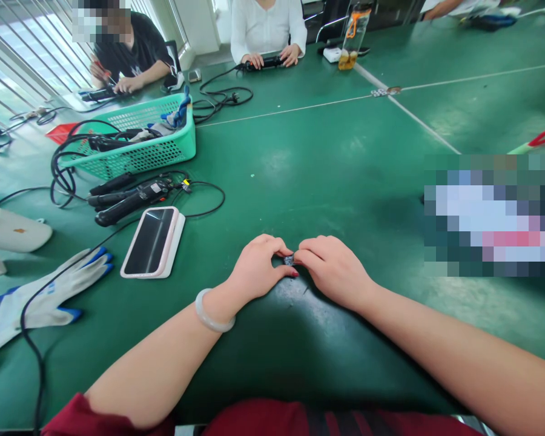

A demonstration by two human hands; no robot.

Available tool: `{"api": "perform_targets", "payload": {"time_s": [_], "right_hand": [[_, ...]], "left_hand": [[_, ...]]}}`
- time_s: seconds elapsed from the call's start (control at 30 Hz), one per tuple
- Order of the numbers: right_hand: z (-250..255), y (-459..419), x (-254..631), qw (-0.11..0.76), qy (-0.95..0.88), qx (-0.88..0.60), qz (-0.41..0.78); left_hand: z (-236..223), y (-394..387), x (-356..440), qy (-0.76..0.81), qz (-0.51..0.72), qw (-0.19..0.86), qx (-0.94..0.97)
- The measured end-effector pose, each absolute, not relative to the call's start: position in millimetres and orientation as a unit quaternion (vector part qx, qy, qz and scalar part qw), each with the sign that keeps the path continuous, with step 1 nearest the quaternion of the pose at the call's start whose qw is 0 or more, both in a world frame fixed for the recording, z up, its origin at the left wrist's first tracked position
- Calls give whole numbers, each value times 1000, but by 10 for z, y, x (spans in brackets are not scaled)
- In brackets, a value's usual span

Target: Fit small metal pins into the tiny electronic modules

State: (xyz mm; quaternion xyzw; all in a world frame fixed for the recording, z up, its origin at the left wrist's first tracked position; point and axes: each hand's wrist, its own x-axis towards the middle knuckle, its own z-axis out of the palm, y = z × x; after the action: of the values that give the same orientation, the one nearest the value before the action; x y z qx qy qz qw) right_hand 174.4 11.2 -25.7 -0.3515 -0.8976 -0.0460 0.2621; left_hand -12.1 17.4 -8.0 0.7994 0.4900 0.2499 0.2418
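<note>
Both of my hands meet over the green table, close to its near edge. Between their fingertips is a small dark grey, metallic-looking piece, too small to name. My left hand pinches it from the left with thumb and forefinger; a pale bangle circles that wrist. From the right, the curled fingers of my right hand close on the same piece, hiding part of it. Left of my hands lies a phone in a pink and white case, its screen dark.
A black corded hair-straightener-like tool lies beyond the phone, before a mint basket of tools and cords. White-and-blue gloves lie at left under a cable. Two people work across the table; a bottle stands far back.
</note>
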Motion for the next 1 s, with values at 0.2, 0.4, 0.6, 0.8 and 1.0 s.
{"api": "perform_targets", "payload": {"time_s": [0.2,0.4,0.6,0.8,1.0], "right_hand": [[-223,111,1775,243,-904,-344,-79],[-248,118,1742,276,-885,-375,-21],[-216,101,1738,303,-868,-390,60],[-204,63,1780,322,-872,-358,88],[-250,57,1746,217,-915,-326,93]], "left_hand": [[-85,168,-127,487,244,247,802],[-73,167,-129,488,241,252,800],[-64,172,-134,493,257,317,769],[-87,275,-185,520,318,489,625],[-112,290,-191,526,326,479,622]]}}
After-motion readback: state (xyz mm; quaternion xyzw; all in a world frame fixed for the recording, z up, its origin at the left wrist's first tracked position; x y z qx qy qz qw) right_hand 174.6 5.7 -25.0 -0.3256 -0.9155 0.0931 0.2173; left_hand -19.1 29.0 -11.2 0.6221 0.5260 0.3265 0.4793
